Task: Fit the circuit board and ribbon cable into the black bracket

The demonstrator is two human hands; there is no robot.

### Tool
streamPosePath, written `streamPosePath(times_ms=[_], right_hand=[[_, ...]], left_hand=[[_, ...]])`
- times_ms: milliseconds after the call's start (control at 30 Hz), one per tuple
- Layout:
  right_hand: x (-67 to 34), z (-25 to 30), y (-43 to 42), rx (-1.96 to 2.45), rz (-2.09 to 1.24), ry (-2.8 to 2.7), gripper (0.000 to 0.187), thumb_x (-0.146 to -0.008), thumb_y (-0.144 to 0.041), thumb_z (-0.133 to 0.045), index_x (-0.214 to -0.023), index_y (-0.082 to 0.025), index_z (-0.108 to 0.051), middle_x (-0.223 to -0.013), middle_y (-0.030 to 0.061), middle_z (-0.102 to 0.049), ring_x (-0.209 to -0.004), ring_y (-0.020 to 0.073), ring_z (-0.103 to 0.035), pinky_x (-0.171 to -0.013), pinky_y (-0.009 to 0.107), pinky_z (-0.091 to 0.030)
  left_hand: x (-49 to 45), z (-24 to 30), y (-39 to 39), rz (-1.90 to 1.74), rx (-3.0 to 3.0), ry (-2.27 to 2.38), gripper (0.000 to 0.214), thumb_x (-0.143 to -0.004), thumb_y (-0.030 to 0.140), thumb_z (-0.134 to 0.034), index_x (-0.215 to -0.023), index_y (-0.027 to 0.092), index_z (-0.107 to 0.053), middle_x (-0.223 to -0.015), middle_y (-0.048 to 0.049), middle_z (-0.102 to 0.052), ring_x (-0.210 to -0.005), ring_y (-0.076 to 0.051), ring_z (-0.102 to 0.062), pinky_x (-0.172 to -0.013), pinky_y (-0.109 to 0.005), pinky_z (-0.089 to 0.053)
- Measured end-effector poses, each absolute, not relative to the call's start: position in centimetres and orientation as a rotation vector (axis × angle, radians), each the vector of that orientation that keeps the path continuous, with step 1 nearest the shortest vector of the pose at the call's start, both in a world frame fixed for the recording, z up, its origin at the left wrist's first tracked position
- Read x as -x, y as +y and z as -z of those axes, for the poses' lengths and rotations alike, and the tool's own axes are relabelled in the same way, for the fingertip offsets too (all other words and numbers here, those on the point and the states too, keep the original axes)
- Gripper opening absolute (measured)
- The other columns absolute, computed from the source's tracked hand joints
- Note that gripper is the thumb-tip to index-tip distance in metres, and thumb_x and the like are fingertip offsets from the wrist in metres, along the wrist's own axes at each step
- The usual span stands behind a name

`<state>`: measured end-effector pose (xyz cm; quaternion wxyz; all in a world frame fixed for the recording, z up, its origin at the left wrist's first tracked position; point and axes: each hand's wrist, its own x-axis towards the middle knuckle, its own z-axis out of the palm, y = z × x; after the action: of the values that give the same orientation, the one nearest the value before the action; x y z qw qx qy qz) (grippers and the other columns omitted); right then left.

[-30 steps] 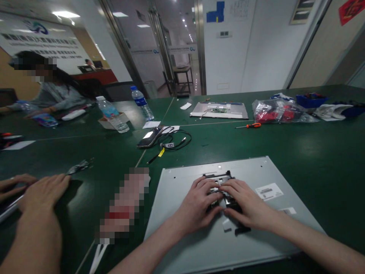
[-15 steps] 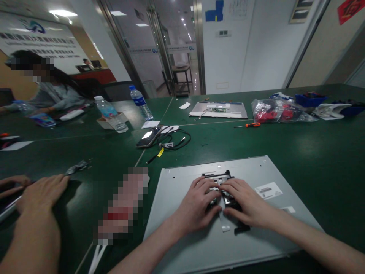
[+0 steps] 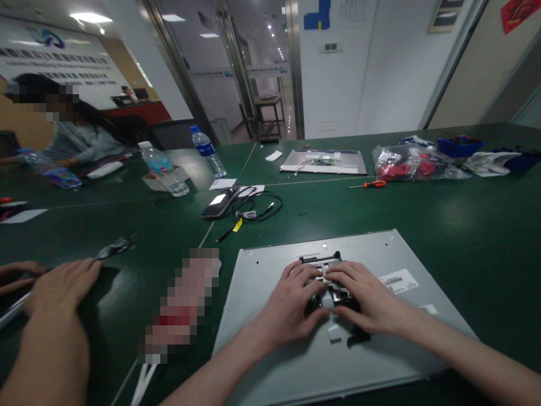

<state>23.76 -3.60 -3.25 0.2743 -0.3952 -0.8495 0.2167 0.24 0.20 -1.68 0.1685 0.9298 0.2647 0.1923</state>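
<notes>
Grey metal panel [image 3: 262, 338] in front of you, lying flat on the green bench [image 3: 477, 231], and both your hands are at its middle. Your left hand [image 3: 291, 304] curves over the dark assembly [image 3: 341, 294], fingers bent and slightly spread, thumb apart from them; what the tips grip is hidden, so I cannot tell whether they pinch. Your right hand [image 3: 367, 298] mirrors it, fingertips nearly meeting the left's, thumb reaching in low; its hold, too, I cannot make out. Between your thumbs shows a pale strip [image 3: 327, 300], with a white tab [image 3: 335, 334] just below and a small black piece [image 3: 359, 339] beside that.

Now the edges: off your left, a co-worker's hand [image 3: 70, 285] rests well apart, then a blurred-out object [image 3: 181, 304] lies near the panel's left side. Past the far edge, a broad green stretch runs up to the phone [image 3: 220, 203], the coiled cable [image 3: 276, 203] and the orange-handled screwdriver [image 3: 372, 184]. Right of the panel, green surface carries on beyond your forearm.

And the change: half a second ago that strip looked long and flat; now it shows white higher up, between your thumbs. The panel has stayed put.
</notes>
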Motion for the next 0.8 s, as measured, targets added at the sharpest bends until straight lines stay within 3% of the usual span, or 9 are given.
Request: streamPosePath(times_ms=[233,567,800], right_hand=[[-23.5,2.8,-4.1,0.881,-0.478,-2.423,0.02,-0.097,-0.019,-0.06,-0.114,-0.026,-0.065,-0.125,0.0071,-0.063,-0.121,0.0261,-0.056,-0.102,0.047,-0.047],[-23.1,2.8,-4.0,0.827,-0.468,-2.537,0.02,-0.098,-0.019,-0.06,-0.115,-0.025,-0.07,-0.119,0.0039,-0.07,-0.118,0.0253,-0.057,-0.102,0.047,-0.047],[-23.0,4.1,-4.1,0.811,-0.415,-2.469,0.014,-0.101,-0.025,-0.059,-0.105,-0.022,-0.073,-0.118,0.0039,-0.07,-0.119,0.0245,-0.056,-0.102,0.043,-0.044]], left_hand=[[-0.3,1.7,0.2,-0.502,-2.635,0.759,0.031,-0.084,0.031,-0.074,-0.111,0.022,-0.059,-0.122,-0.0086,-0.064,-0.12,-0.03,-0.056,-0.111,-0.056,-0.037],[-0.4,1.2,0.1,-0.468,-2.624,0.742,0.036,-0.08,0.029,-0.077,-0.109,0.021,-0.058,-0.12,-0.0078,-0.064,-0.119,-0.03,-0.055,-0.112,-0.052,-0.035],[-0.5,1.1,0.1,-0.445,-2.608,0.745,0.041,-0.079,0.033,-0.079,-0.112,0.022,-0.057,-0.122,-0.0077,-0.063,-0.119,-0.03,-0.055,-0.112,-0.053,-0.035]])
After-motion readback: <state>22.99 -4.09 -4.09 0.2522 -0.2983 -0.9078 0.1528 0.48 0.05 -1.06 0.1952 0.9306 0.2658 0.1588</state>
